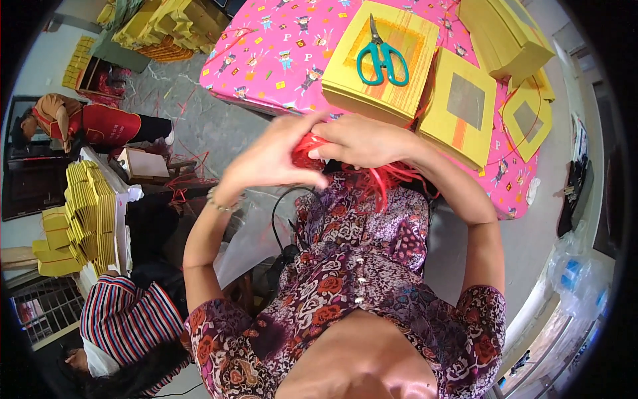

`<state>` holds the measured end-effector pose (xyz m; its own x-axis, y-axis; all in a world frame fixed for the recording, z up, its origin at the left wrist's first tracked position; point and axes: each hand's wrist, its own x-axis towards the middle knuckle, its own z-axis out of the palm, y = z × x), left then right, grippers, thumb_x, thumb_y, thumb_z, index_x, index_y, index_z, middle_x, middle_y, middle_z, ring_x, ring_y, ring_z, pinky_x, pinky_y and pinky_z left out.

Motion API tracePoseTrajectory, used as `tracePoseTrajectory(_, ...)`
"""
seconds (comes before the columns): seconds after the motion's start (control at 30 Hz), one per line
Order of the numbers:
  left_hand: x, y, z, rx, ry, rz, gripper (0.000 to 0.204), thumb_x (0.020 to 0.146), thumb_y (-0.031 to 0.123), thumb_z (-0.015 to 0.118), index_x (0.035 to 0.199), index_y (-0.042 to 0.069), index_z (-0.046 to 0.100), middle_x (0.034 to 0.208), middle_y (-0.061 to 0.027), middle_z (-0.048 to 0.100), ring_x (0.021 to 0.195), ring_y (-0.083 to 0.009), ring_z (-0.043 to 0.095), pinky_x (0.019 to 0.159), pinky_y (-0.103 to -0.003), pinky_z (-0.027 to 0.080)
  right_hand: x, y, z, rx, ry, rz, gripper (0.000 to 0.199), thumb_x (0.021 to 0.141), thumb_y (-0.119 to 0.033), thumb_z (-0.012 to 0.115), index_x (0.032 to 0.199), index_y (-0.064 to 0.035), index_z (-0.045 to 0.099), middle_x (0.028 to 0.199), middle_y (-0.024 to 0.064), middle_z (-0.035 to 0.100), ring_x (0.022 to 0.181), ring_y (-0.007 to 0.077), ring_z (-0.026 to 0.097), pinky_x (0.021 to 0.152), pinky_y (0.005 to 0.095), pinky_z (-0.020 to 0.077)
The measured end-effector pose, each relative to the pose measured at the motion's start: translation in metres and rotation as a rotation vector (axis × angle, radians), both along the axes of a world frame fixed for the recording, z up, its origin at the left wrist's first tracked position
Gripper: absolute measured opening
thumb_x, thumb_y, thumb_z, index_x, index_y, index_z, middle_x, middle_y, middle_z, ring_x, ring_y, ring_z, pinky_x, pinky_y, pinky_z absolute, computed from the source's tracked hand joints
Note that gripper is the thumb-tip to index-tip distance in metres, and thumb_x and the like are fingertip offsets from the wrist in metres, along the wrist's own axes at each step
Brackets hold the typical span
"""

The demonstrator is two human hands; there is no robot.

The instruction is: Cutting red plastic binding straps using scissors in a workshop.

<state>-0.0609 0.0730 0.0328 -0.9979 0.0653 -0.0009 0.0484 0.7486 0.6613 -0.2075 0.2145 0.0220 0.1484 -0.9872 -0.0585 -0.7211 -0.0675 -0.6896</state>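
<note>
A bundle of thin red plastic strings [309, 147] is between my two hands, just above my lap at the table's near edge. My left hand [266, 158], slightly blurred, curls round the bundle from the left, its thumb stretched below. My right hand [362, 138] closes over the strings from the other side, its fingers bent inward and partly overlapping the left hand. Loose red string ends [382, 183] hang down over my patterned shirt. Beyond the hands, scissors with teal handles [383, 64] lie on a stack of yellow paper pieces [339, 73] on the table.
A pink printed cloth [266, 63] covers the table. Yellow cards with grey windows [465, 100] and a tall yellow stack [505, 46] stand at the right. On the left, a person in a red apron [109, 126] bends over, and another in stripes [133, 319] sits near yellow stacks [90, 213].
</note>
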Motion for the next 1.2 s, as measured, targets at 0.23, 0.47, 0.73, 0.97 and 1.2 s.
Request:
tracePoseTrajectory(0.23,0.014,-0.014,-0.012,-0.269,-0.031,0.103,0.023,0.073,0.004,0.056,0.095,0.007,0.052,0.072,-0.0192,0.060,0.071,-0.0372,0.061,0.062,-0.045,0.048,-0.012,0.023,-0.004,0.335,-0.499,0.038,0.032,0.093,-0.032,0.051,0.093,-0.0004,0.048,0.067,0.0029,0.050,0.060,0.0115,0.053,0.058,0.0282,0.0454)
tracePoseTrajectory(0.47,0.088,-0.130,-0.049,-0.507,0.223,0.497,0.041,0.063,-0.009,0.054,0.100,0.008,0.051,0.079,-0.0172,0.062,0.077,-0.0371,0.060,0.065,-0.044,0.047,-0.036,0.039,-0.025,0.272,-0.405,-0.033,0.032,0.093,-0.028,0.050,0.102,0.0019,0.048,0.076,0.0080,0.056,0.060,0.0127,0.056,0.059,0.0285,0.0463)
tracePoseTrajectory(0.73,0.121,-0.157,-0.147,-0.568,0.031,0.498,0.043,0.065,-0.006,0.057,0.106,0.007,0.048,0.072,-0.0196,0.058,0.073,-0.0401,0.058,0.062,-0.048,0.046,0.009,0.012,-0.020,0.032,0.247,-0.102,0.020,0.087,-0.015,0.049,0.089,0.0039,0.043,0.068,0.0239,0.059,0.071,0.0421,0.060,0.063,0.0496,0.0445)
tracePoseTrajectory(0.97,0.085,-0.098,-0.116,-0.488,-0.080,0.170,0.073,0.063,0.025,0.075,0.126,0.007,0.043,0.115,-0.0204,0.053,0.110,-0.0335,0.050,0.096,-0.046,0.033,0.038,0.022,-0.003,-0.096,0.345,-0.052,0.013,0.078,-0.004,0.047,0.085,0.0060,0.044,0.060,0.0209,0.057,0.064,0.0381,0.061,0.055,0.0451,0.0445)
tracePoseTrajectory(1.2,0.023,0.001,-0.035,0.130,-0.048,-0.072,0.108,0.054,0.040,0.085,0.139,0.005,0.029,0.126,-0.0146,0.050,0.119,-0.0305,0.045,0.099,-0.041,0.034,0.054,0.007,-0.021,-0.208,0.493,0.000,0.023,0.075,-0.012,0.059,0.085,0.0069,0.050,0.057,0.0162,0.058,0.056,0.0301,0.063,0.046,0.0392,0.0442)
